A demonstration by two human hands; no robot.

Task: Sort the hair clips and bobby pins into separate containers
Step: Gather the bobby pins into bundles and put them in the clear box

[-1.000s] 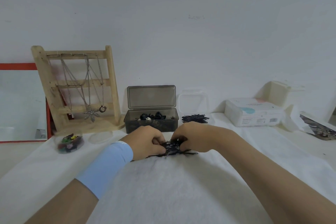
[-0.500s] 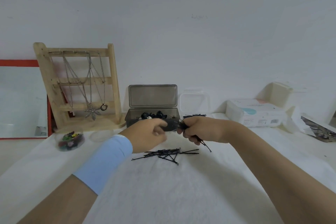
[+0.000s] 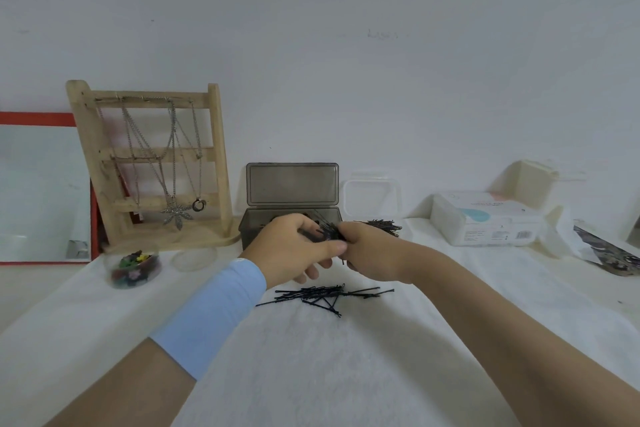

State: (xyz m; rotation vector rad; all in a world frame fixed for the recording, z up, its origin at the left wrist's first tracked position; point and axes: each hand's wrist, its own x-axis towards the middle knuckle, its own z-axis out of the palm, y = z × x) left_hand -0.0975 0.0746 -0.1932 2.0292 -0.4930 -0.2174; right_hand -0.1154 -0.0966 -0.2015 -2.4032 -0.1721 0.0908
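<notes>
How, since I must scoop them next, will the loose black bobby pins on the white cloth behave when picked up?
The loose black bobby pins look thin and stiff, so probably light and easy to lift. Lying crossed in a flat heap, some may tangle or slip from a pinch. The fuzzy white cloth may snag their tips if pushed.

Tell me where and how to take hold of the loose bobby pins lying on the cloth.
Pinch the loose bobby pins at the middle, where they overlap in a bunch, coming straight down from above with fingers and thumb across their length. They lie flat on the white cloth, mostly running left to right.
</notes>
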